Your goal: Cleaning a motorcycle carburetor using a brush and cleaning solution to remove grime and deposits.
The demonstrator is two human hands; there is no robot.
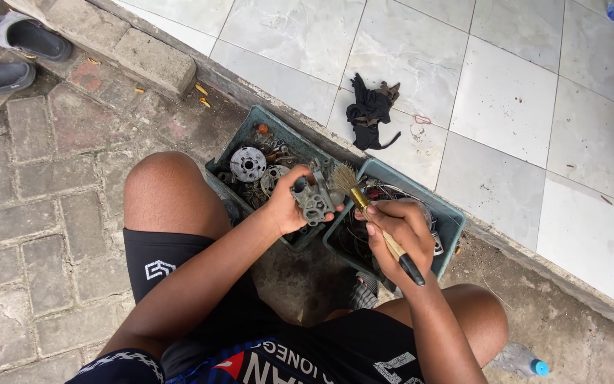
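Note:
My left hand [289,206] grips a small grey metal carburettor body [314,198], held above two teal trays. A paintbrush [374,220] with a pale wooden shaft, brass ferrule and black handle end sits in my right hand [399,238]. Its worn bristles [344,179] touch the upper right of the metal part. Both hands are close together, between my bare knees.
The left teal tray [264,124] holds round metal engine parts; the right teal tray [449,213] holds wires and dark parts. A black rag [369,117] lies on the white tiles. Sandals [15,39] rest on the brick paving. A plastic bottle [520,361] lies by my right knee.

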